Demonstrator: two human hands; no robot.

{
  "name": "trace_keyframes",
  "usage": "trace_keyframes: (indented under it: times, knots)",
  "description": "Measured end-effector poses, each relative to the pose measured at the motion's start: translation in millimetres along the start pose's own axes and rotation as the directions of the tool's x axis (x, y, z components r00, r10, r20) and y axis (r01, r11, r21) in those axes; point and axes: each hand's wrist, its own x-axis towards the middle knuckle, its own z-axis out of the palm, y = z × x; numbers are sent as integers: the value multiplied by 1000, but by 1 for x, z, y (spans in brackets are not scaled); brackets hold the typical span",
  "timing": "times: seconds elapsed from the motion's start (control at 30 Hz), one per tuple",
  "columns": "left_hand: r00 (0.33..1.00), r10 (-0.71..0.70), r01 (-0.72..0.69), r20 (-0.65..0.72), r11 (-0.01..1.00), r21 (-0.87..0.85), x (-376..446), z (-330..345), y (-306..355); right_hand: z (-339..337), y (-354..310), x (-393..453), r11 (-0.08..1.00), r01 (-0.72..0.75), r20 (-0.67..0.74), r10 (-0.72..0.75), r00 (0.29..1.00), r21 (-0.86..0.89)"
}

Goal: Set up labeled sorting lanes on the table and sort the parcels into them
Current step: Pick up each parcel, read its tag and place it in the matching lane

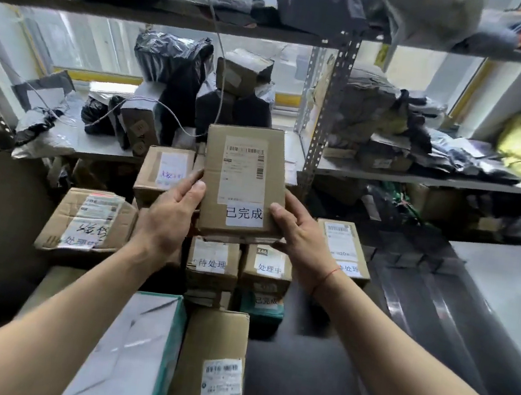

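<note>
two long boxes (182,363) lie nearest on the dark table (305,371). above the labelled cartons (213,262), left hand (169,218) and right hand (297,232) grip a brown parcel (241,181) by its sides, thumbs on its face, label 已完成 (245,213) upward.

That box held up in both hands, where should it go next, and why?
Probably down towards the teal parcel, low in the pile. The held box, gripped by the left hand and right hand, bears the tag 已完成, and that parcel seems to carry the same words.
</note>
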Motion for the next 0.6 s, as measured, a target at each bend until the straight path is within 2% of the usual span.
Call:
trace_keyframes:
  times: [0.13,0.27,0.53,0.6]
  knots:
    - [997,-30,28,-67,999,-27,-33,87,-5,-71,5,-42,1000,-10,-43,9,999,-10]
    - [996,-57,55,-73,998,-26,-53,155,-10,-135,-3,-75,1000,-20,-80,19,997,-12]
    - [996,-80,80,-48,997,3,-46,227,-17,-208,-3,-99,998,-66,-122,68,990,25]
    - [994,-110,110,1,994,0,-34,245,-21,-224,-3,-101,996,-84,-146,87,985,31]
